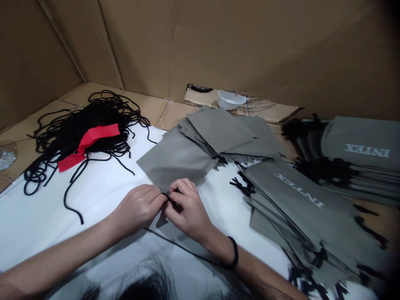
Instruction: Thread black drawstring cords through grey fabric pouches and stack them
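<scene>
The left hand [136, 210] and right hand [187, 204] are curled nearly closed, their fingertips [162, 199] meeting to pinch a thin black cord [168, 197] at the edge of a flat grey fabric bag [175, 162] on a white sheet [40, 225]; a tangled heap of black cord [84, 133] with a red strip [89, 141] lies left; stacked grey INTEX-printed bags [300, 200] lie right.

Bag [175, 160]: matt gry cloth; cord [71, 137]: blk fabric; wall [140, 46]: matt cardbd.

Cardboard wall [140, 41], white round tub [231, 100], red plastic strip [93, 139]
</scene>
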Demonstrator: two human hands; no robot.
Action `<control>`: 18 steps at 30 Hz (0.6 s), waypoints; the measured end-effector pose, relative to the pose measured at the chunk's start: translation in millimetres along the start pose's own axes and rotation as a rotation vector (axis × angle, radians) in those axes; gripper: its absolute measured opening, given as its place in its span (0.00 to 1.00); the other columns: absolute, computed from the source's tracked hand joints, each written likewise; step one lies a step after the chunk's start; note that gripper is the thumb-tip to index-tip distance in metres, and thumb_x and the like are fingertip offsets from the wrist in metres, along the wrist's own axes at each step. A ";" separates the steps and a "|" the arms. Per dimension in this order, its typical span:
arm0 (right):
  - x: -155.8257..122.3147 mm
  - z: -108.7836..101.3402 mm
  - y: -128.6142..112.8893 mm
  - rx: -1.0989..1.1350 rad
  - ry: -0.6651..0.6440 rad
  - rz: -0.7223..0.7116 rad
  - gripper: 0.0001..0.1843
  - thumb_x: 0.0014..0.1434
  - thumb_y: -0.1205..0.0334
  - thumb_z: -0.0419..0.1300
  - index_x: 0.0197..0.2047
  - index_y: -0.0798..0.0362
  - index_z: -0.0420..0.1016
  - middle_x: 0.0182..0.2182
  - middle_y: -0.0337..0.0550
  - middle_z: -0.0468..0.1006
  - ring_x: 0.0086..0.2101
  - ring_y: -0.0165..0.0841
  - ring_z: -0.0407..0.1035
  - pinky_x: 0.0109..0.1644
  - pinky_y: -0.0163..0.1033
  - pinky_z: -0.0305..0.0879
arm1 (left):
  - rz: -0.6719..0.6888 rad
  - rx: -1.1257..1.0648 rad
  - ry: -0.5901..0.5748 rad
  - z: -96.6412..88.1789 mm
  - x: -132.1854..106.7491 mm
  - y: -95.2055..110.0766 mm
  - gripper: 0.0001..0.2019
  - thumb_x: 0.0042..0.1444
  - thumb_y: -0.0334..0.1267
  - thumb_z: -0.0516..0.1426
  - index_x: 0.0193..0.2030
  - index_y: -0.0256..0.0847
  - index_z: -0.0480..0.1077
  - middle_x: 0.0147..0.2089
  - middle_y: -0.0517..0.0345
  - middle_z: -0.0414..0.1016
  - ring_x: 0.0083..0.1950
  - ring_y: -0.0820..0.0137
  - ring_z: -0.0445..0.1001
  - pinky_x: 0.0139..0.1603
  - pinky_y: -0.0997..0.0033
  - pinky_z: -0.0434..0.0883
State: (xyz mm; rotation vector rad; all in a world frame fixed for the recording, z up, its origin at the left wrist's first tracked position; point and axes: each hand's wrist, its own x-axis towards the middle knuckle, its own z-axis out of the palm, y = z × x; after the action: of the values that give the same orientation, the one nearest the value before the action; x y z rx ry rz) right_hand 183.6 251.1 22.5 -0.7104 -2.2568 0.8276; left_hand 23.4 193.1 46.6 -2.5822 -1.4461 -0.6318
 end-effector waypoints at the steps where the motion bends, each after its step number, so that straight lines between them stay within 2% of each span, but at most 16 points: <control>1: -0.2 -0.1 -0.3 0.017 0.008 0.021 0.11 0.52 0.69 0.55 0.20 0.53 0.59 0.30 0.42 0.66 0.36 0.34 0.59 0.42 0.42 0.57 | -0.018 -0.020 0.030 1.6 -1.5 0.2 0.12 0.62 0.27 0.48 0.30 0.35 0.70 0.23 0.57 0.68 0.24 0.70 0.64 0.26 0.70 0.61; 4: -1.2 -0.6 0.0 0.070 0.024 0.068 0.11 0.51 0.70 0.55 0.20 0.53 0.59 0.30 0.41 0.66 0.36 0.33 0.58 0.42 0.42 0.57 | -0.125 -0.133 0.112 6.1 -5.0 1.2 0.10 0.61 0.28 0.51 0.33 0.36 0.73 0.23 0.58 0.71 0.24 0.72 0.66 0.26 0.73 0.62; 6: -1.9 -1.0 0.8 0.102 0.027 0.088 0.10 0.51 0.70 0.55 0.20 0.53 0.60 0.30 0.41 0.65 0.35 0.33 0.58 0.41 0.42 0.57 | -0.239 -0.266 0.119 6.8 -5.1 2.5 0.09 0.59 0.29 0.53 0.33 0.36 0.75 0.23 0.59 0.71 0.23 0.74 0.67 0.25 0.75 0.62; 10: -1.9 -1.8 2.3 0.146 0.041 0.114 0.10 0.52 0.69 0.54 0.20 0.53 0.60 0.30 0.41 0.65 0.35 0.33 0.59 0.40 0.42 0.56 | -0.507 -0.597 0.014 1.3 0.9 5.1 0.08 0.56 0.30 0.56 0.35 0.36 0.78 0.24 0.58 0.72 0.25 0.75 0.67 0.25 0.78 0.63; 13: -1.4 -2.0 2.6 0.149 0.042 0.123 0.11 0.54 0.68 0.53 0.21 0.53 0.60 0.30 0.41 0.65 0.35 0.33 0.59 0.40 0.42 0.56 | -0.705 -0.837 -0.065 -2.9 5.9 5.1 0.08 0.55 0.33 0.57 0.35 0.36 0.79 0.30 0.54 0.75 0.29 0.74 0.70 0.27 0.77 0.64; 18: -2.0 -1.8 2.6 0.135 0.036 0.110 0.11 0.55 0.67 0.54 0.22 0.53 0.61 0.31 0.41 0.65 0.35 0.33 0.59 0.40 0.42 0.56 | -0.887 -1.073 -0.068 -2.2 7.9 2.9 0.08 0.53 0.36 0.59 0.32 0.37 0.80 0.34 0.52 0.76 0.34 0.70 0.73 0.33 0.74 0.67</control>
State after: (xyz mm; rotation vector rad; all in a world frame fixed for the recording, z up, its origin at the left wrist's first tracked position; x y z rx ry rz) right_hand 186.8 252.1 20.9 -0.7842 -2.1227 1.0019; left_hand 28.7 197.1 52.1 -2.3212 -2.8816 -1.8470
